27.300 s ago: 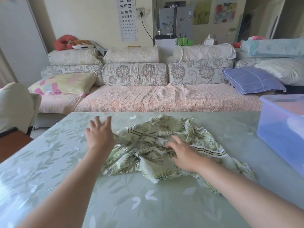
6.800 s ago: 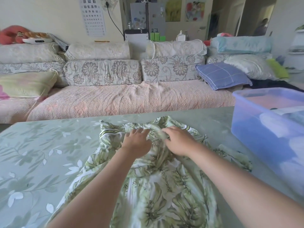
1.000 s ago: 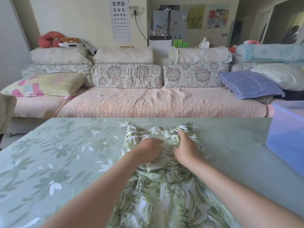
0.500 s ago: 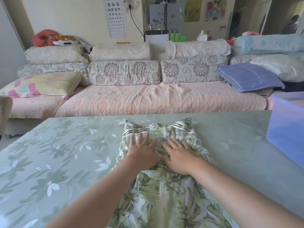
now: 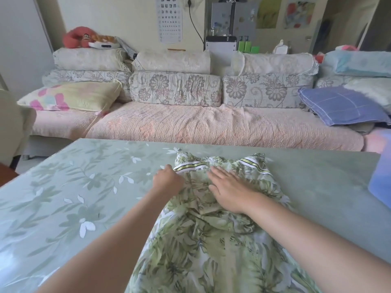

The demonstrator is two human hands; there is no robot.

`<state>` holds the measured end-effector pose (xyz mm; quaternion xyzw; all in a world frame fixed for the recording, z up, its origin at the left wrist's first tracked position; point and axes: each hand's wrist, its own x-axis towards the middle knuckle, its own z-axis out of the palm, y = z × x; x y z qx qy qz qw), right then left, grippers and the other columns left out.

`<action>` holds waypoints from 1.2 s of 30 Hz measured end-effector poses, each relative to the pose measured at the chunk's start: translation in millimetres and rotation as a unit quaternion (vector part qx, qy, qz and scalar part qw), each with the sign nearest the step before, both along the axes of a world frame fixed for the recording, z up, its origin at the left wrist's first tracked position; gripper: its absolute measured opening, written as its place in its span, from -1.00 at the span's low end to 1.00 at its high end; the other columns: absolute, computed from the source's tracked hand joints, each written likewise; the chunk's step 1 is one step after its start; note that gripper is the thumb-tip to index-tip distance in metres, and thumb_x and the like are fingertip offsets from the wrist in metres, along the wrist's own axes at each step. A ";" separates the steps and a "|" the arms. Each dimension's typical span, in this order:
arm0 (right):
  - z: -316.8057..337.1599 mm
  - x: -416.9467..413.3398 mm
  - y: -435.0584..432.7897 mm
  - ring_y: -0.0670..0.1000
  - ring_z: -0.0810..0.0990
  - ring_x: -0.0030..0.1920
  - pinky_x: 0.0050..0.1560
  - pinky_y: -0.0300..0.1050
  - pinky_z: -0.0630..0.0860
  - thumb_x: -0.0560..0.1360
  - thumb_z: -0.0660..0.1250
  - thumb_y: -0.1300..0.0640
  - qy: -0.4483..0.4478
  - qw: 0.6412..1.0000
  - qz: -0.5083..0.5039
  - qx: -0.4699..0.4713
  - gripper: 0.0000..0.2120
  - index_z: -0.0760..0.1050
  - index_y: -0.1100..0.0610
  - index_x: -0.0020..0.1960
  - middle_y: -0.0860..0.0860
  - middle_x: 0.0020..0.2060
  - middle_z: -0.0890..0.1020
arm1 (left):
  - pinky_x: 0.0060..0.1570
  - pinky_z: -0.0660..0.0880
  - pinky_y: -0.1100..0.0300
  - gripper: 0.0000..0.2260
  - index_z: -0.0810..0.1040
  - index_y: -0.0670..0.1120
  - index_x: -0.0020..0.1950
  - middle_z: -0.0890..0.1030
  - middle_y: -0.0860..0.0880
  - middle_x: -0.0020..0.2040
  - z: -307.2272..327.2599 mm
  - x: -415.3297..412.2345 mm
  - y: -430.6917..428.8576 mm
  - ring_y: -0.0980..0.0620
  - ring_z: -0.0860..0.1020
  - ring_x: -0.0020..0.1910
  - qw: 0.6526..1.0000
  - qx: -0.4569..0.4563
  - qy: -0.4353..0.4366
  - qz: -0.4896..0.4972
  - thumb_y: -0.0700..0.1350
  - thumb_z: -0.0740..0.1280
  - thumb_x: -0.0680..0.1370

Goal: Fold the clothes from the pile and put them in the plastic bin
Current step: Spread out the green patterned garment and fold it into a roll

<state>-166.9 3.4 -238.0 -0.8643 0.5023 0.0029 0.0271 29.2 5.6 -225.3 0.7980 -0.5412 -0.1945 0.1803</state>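
Note:
A green leaf-print garment (image 5: pixel 211 246) with striped trim lies lengthwise on the table (image 5: pixel 63 197), its top end pointing away from me. My left hand (image 5: pixel 167 181) is curled at the garment's upper left edge and grips the fabric beside the striped trim. My right hand (image 5: pixel 227 188) lies flat with straight fingers on the upper middle of the garment, pressing it down. The blue plastic bin (image 5: pixel 380 182) shows only as a corner at the right edge of the view.
The table carries a green leaf-patterned cover. A long sofa (image 5: pixel 201 123) with several cushions stands just behind the table's far edge. A pale chair back (image 5: pixel 12 123) stands at the left.
My left hand has slid from the garment's middle to its left edge and curled onto the fabric. My right hand stays flat on the cloth, shifted slightly right.

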 end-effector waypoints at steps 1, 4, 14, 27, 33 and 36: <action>0.0 8.2 -3.9 -0.02 -0.25 0.58 0.59 0.09 -0.18 0.69 -0.18 -0.10 0.004 1.000 0.008 0.009 -0.45 -0.20 0.04 0.62 -0.03 0.59 -0.22 | 0.16 0.46 0.07 -0.62 0.33 -0.22 0.39 0.46 -0.22 0.26 0.8 3.2 0.1 -0.20 0.47 0.22 0.999 0.029 0.003 0.018 -0.18 0.12 0.57; -3.5 30.2 -12.7 0.01 -0.26 0.58 0.57 0.10 -0.24 0.69 -0.15 -0.05 0.023 0.998 0.001 0.052 -0.44 -0.25 0.05 0.62 -0.01 0.59 -0.24 | -0.16 0.41 0.17 -0.86 0.45 -0.22 -0.02 0.47 -0.10 -0.19 0.9 8.6 -4.6 -0.05 0.48 -0.19 0.998 0.061 0.011 0.022 -0.15 0.18 0.59; -12.3 50.7 -32.3 0.11 -0.24 0.59 0.52 0.33 -0.23 0.62 -0.01 -0.26 0.057 0.995 -0.066 0.050 -0.42 0.00 -0.17 0.60 -0.01 0.60 -0.20 | 0.08 0.59 -0.05 -0.74 0.58 -0.25 0.02 0.64 -0.20 -0.11 -1.8 2.7 -17.9 -0.14 0.61 -0.17 0.957 0.105 0.270 -0.002 -0.14 0.44 0.40; -6.2 -5.3 -40.3 0.10 -0.12 0.60 0.54 0.27 -0.11 0.60 -0.02 -0.25 0.045 0.997 -0.013 0.068 -0.42 0.01 -0.20 0.59 -0.01 0.62 -0.07 | 0.20 0.52 -0.09 -0.70 0.54 -0.30 0.10 0.64 -0.33 0.00 10.1 -36.1 -33.2 -0.17 0.63 -0.07 0.872 0.088 0.468 -0.108 -0.18 0.45 0.45; 16.7 -33.0 -48.8 0.14 0.48 0.34 0.35 0.03 0.42 0.51 0.13 0.17 -0.234 0.952 -0.195 0.034 -0.58 0.57 0.01 0.29 0.04 0.35 0.52 | -0.08 0.40 0.08 -0.22 0.12 -0.01 0.56 0.49 -0.22 -0.05 0.2 -60.5 -48.1 -0.08 0.44 -0.15 0.876 0.100 0.452 -0.138 -0.27 0.46 0.46; 29.0 -38.0 -53.3 0.11 0.50 0.31 0.21 -0.11 0.41 0.60 0.17 -0.03 -0.327 0.914 -0.238 0.039 -0.59 0.47 0.07 0.39 0.02 0.35 0.53 | -0.15 0.42 0.15 -0.26 0.13 -0.02 0.56 0.50 -0.22 -0.13 1.7 -72.5 -46.7 -0.07 0.45 -0.23 0.891 0.104 0.405 -0.179 -0.28 0.44 0.49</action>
